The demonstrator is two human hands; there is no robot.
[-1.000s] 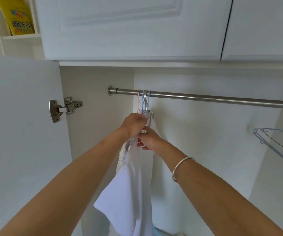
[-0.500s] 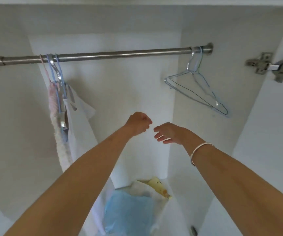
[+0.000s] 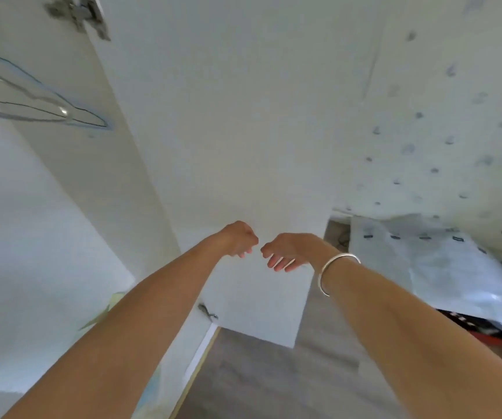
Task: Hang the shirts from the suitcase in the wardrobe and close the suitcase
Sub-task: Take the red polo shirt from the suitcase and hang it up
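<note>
Left hand: the left hand (image 3: 239,238) hangs in mid-air in front of the wardrobe door (image 3: 243,116); its grip is closed into a loose fist with nothing in it.
Right hand: the right hand (image 3: 286,249) is just beside the left without touching it. Its grip is slack, the fingers (image 3: 277,263) drooping downward, and it too is empty. A bracelet (image 3: 334,270) sits on that wrist.
Wardrobe: the wardrobe (image 3: 32,222) interior shows at the left, with one bare wire hanger (image 3: 41,101) at the upper left. The door stands open over the floor (image 3: 259,373).
Shirts: none shows in this view, so whether any are left to hang cannot be told.
Suitcase: not clearly visible. A dark and red shape (image 3: 485,331) lies under a pale sheet (image 3: 440,267) at the right; it is too blurred to name.
Step in hand: with both hands free and the view on the door and floor, this is probably the trip to fetch another shirt or to close the suitcase.
Risk, door: the open door is close ahead of the hands, so a quick swing of either arm could knock it.
Risk, hanger: the wire hanger is light, and a brush from the left arm could tip it off its support.
Risk, blur: the view is smeared, so a fast reach towards the suitcase could land badly.
Risk, order: closing the suitcase without looking inside could leave a shirt packed.
</note>
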